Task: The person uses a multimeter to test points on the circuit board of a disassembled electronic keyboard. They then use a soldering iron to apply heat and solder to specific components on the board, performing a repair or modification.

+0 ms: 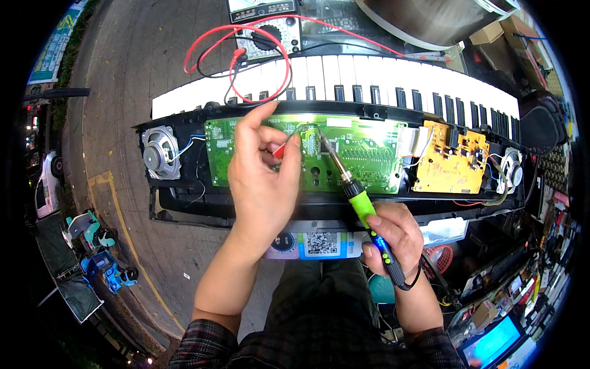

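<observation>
My right hand (398, 232) grips a green and black soldering iron (361, 206), a blue light glowing on its handle. The iron's tip reaches the upper middle of a green circuit board (369, 138), near a square black chip (329, 146); whether it touches is too small to tell. Over the board's left half, my left hand (263, 166) pinches a small red piece (279, 150). A thin strand seems to run from those fingers toward the iron's tip. The board lies in an opened electronic keyboard (184, 200), below its piano keys (338, 74).
An orange circuit board (452, 161) sits at right between the green board and a speaker (510, 171); another speaker (161, 154) is at left. An analog multimeter (265, 38) with looped red and black leads stands behind the keys. A large round metal container (430, 21) is at the back.
</observation>
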Available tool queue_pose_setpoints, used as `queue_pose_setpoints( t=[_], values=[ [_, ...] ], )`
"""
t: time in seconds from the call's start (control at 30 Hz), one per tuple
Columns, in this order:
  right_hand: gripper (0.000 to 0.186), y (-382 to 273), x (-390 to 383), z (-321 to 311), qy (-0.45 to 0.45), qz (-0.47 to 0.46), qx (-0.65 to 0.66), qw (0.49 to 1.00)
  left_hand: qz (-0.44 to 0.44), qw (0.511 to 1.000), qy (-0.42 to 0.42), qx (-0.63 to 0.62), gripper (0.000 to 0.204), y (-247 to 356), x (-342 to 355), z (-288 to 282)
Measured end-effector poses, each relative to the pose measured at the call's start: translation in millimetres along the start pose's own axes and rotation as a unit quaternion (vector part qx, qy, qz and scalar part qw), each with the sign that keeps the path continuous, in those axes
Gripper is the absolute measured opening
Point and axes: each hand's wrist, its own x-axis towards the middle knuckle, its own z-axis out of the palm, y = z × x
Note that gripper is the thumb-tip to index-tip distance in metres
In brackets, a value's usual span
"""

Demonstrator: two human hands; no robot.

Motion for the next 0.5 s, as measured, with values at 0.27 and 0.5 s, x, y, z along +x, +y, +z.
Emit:
queue_pose_setpoints(
  t=[0.27, 0.5],
  values=[
    [0.044, 0, -1, 0, 0.005, 0.002, -0.003, 1.000, -0.028, 0.999, -0.033, -0.008, 0.048, 7, 5, -6],
    [0.046, 0, 0, -1, 0.005, -0.002, -0.002, 1.000, -0.017, 0.998, -0.050, -0.016, 0.044, 5, 12, -7]
  ],
)
